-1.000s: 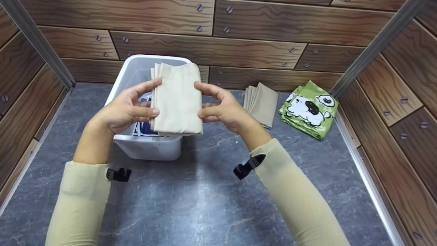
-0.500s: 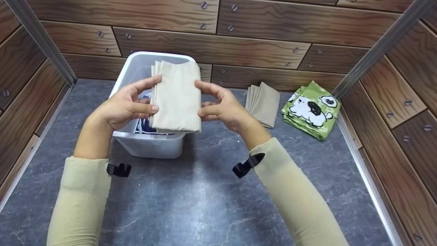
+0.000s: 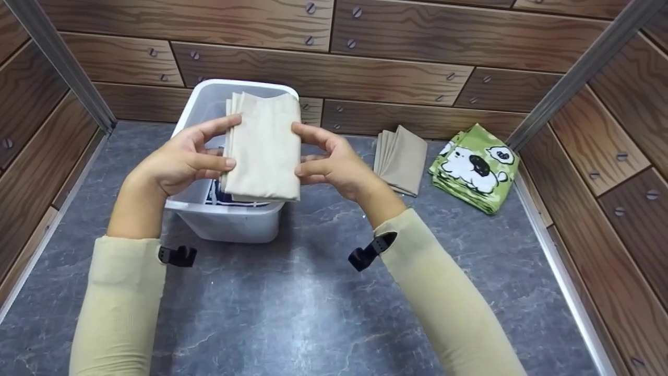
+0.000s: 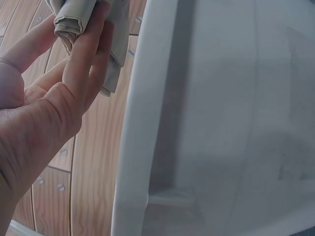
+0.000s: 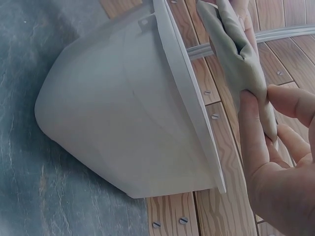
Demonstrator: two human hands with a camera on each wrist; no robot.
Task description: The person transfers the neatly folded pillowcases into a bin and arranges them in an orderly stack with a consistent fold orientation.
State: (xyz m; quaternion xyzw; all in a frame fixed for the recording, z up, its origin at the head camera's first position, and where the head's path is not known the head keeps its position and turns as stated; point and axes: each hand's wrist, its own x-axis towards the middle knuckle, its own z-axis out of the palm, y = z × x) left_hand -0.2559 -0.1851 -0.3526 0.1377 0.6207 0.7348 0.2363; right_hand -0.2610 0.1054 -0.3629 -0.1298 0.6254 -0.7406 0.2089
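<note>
A folded cream cloth (image 3: 263, 149) is held up over the white plastic bin (image 3: 235, 222). My left hand (image 3: 180, 159) pinches its left edge, where several folded layers show, and my right hand (image 3: 334, 164) pinches the right edge. The left wrist view has the fingers of the left hand around the rolled end of the cloth (image 4: 71, 22), beside the bin's rim. In the right wrist view the cloth (image 5: 241, 64) sits between thumb and fingers above the rim. Dark blue fabric (image 3: 222, 196) shows inside the bin, mostly hidden under the cloth and hands.
Right of the bin, a folded beige cloth (image 3: 404, 159) lies on the grey marbled floor (image 3: 292, 292). Next to it is a folded green cloth (image 3: 475, 167) with a white dog print. Wood-patterned walls (image 3: 396, 83) close off the back and both sides.
Both hands and the cream cloth have shifted slightly to the left over the bin in the last half second. The grip stays the same, and the floor cloths lie where they were.
</note>
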